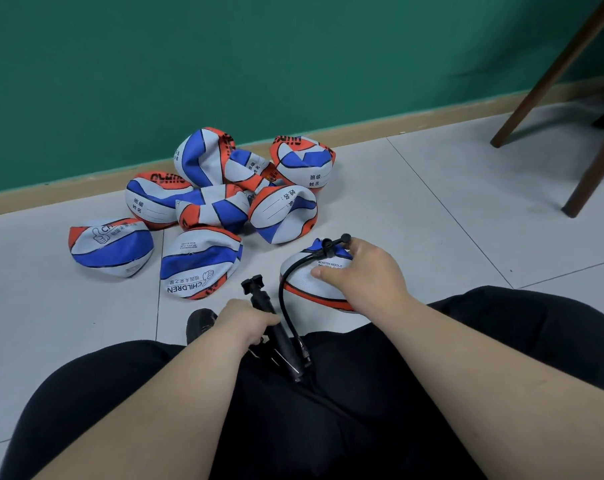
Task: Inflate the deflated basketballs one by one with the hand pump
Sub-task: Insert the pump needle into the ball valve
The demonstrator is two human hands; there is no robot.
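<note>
A black hand pump [280, 336] lies tilted across my lap, its T-handle [253, 283] pointing toward the floor. My left hand [247, 318] grips the pump's barrel. A black hose [286, 282] curves from the pump up to a flat white, blue and orange basketball [302, 284] just in front of my right knee. My right hand [359, 271] rests on that ball, thumb pressed on its white panel and fingertips at the hose's end piece [335, 243]. Whether the needle is in the valve is hidden. Several deflated basketballs [203, 202] lie heaped by the wall.
I sit on a white tiled floor [432, 209] with black trousers [328, 410] filling the lower frame. A green wall [259, 57] with a tan baseboard runs behind the heap. Dark wooden chair legs [550, 74] stand at the far right. A black shoe [198, 323] shows beside my left hand.
</note>
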